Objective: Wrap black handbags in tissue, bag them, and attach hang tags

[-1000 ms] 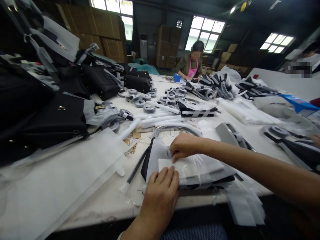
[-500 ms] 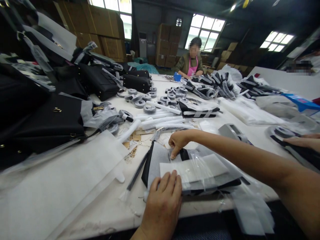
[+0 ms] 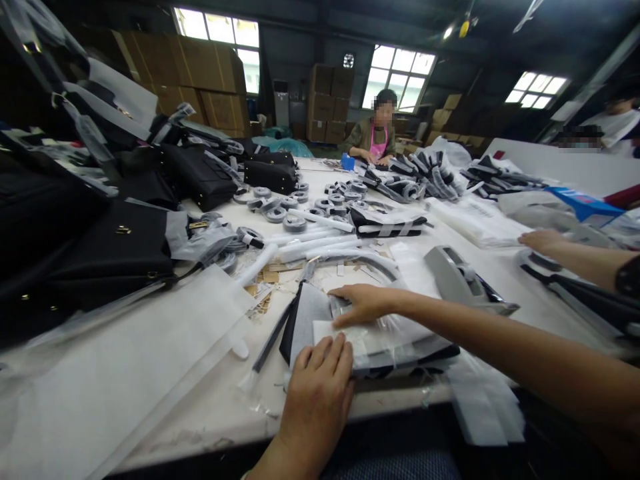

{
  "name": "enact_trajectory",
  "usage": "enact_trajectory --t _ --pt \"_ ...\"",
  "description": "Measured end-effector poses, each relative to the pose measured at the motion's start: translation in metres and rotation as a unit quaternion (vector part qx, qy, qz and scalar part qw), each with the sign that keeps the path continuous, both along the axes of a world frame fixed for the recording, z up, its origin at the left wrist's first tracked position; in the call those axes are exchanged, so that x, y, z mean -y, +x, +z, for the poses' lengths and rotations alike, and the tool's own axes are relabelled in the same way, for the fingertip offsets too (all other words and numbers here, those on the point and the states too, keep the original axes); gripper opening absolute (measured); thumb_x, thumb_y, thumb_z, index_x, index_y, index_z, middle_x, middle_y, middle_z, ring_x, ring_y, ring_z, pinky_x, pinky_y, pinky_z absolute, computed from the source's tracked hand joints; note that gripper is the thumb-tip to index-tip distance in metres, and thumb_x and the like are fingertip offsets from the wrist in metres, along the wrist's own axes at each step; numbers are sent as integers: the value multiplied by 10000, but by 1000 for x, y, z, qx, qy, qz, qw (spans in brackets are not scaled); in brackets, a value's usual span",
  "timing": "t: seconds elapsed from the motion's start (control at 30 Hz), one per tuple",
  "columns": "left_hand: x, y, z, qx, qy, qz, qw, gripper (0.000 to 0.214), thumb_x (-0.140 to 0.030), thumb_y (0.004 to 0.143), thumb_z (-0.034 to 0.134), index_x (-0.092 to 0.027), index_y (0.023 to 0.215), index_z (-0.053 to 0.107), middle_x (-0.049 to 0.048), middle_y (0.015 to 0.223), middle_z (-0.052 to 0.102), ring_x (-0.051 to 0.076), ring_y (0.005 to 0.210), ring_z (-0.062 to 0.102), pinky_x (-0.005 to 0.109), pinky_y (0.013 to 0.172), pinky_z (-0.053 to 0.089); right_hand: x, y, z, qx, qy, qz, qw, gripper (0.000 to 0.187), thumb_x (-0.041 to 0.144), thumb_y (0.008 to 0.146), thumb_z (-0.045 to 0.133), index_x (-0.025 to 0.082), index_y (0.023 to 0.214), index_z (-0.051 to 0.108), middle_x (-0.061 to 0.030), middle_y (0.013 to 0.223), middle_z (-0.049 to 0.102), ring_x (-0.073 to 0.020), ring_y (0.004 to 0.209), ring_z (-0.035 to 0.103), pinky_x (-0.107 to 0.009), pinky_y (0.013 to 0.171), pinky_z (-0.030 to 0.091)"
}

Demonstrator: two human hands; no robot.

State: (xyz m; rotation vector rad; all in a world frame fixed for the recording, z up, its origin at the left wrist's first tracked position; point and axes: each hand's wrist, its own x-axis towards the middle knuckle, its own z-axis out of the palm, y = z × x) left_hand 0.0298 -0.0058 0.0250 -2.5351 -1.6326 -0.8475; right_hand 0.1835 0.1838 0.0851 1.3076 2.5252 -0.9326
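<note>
Now, left hand (image 3: pixel 317 393): palm down, fingers stretched out side by side, resting on the near left part of our wrapped bag without gripping it.
Right hand (image 3: pixel 367 303): over the same bag, thumb well apart from the outstretched fingers, thumb tip by the white pad's edge; we see nothing pinched between them.
Wrapped bag (image 3: pixel 306 317): there it lies, flat at the front of the desk (image 3: pixel 205 413), right under both our hands.
White pad (image 3: pixel 375 340): on top of the bag, clear plastic shining across it.
Grey tool (image 3: pixel 453 277): just beyond our right forearm.
White tubes (image 3: pixel 315 245): heaped behind the bag, with wrapped coils (image 3: pixel 295 223) farther back.
Pale sheets (image 3: pixel 125 367): spread to our left, black bags (image 3: pixel 107 233) piled behind them.
Co-worker's hand (image 3: pixel 543 241): over to our right, above some dark straps (image 3: pixel 575 297).
Pink apron (image 3: pixel 379 141): across from us, worn by another person.
</note>
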Motion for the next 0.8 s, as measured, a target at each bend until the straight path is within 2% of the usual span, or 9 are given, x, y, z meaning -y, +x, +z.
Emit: enact_trajectory --t 0.07,0.17,0.23,0.43,0.57,0.67,0.73,0.8 --pt "0 0 0 3 -5 1 1000 428 -194 867 594 -182 1295 585 46 1364 628 285 1193 590 475 962 472 5 1 -7 -3 -7 3 1000 817 715 642 727 201 1275 663 -95 1191 702 -308 1083 624 -343 932 461" --pt "0 0 2 8 -12 2 1000 455 -180 858 599 -187 1312 574 44 1366 626 283 1195 588 468 968 473 1 3 -15 -39 -64 -27 997 629 719 712 667 225 1089 765 -8 934 743 -228 865 651 -277 783 477" --pt "0 -1 3 8 -15 2 1000 468 -169 849 603 -187 1316 572 46 1364 628 285 1192 589 465 961 479 -3 5 -19 -62 -68 -50 995 589 717 724 655 232 1032 788 17 837 725 -190 771 622 -255 712 460" --pt "-1 0 4 8 -22 7 1000 471 -176 847 614 -184 1317 576 49 1363 628 291 1183 592 475 962 487 0 6 -28 -86 -18 -60 994 563 684 787 590 193 976 792 30 734 660 -152 688 549 -232 640 419" --pt "-1 1 4 -5 -20 6 1000 491 -182 837 635 -195 1323 572 58 1378 615 300 1198 588 485 970 492 4 -3 -34 -63 49 -79 994 537 603 884 502 146 800 771 12 614 582 -141 615 501 -241 577 360" --pt "2 2 5 -14 -14 3 1000 511 -174 825 653 -194 1328 567 69 1383 609 311 1215 583 500 980 493 5 -11 -29 -27 106 -112 988 581 486 972 385 117 676 721 -31 566 564 -154 595 513 -261 572 341" --pt "4 0 10 -5 -16 -1 1000 501 -181 831 657 -197 1324 570 74 1382 610 315 1226 578 505 994 488 6 -11 -18 -3 134 -123 983 523 429 971 414 121 672 715 -58 607 614 -171 639 563 -259 603 362" --pt "4 -7 18 28 -33 -19 999 442 -232 860 647 -217 1298 591 68 1355 632 297 1220 588 480 1007 487 10 0 -1 13 165 -126 978 424 420 948 477 145 756 736 -78 747 694 -200 764 621 -255 675 398"
